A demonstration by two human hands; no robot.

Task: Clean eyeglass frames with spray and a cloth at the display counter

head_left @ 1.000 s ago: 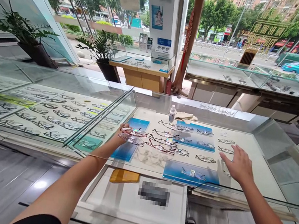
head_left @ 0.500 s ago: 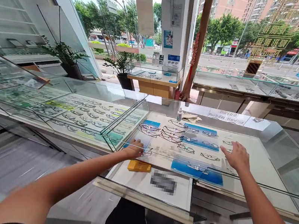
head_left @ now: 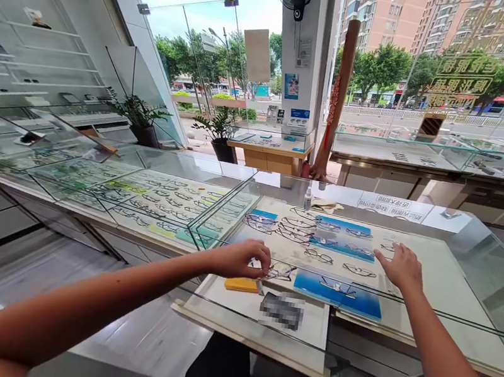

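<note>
My left hand (head_left: 247,260) is closed in a pinch on a pair of eyeglasses (head_left: 284,274), above the front edge of the display case. Thumb and fingers apart, my right hand (head_left: 402,268) is at the right part of the case, close to another pair of eyeglasses (head_left: 388,245). Between the hands, several eyeglasses lie in rows, some on blue mats (head_left: 338,293). A thin-framed pair (head_left: 359,270) lies just left of my right hand. Whether the right fingers touch anything is too small to tell.
An open drawer (head_left: 251,344) juts out in front of me, holding a yellow packet (head_left: 241,284) and a dark, blurred-out object (head_left: 283,311). A spray bottle (head_left: 308,197) and a folded cloth (head_left: 326,205) stand behind the frames. Glass panes edge the case.
My left hand has moved right from the left side of the case, and the eyeglasses have come along with it. My right hand stays nearly in place. The view has tilted up and left.
</note>
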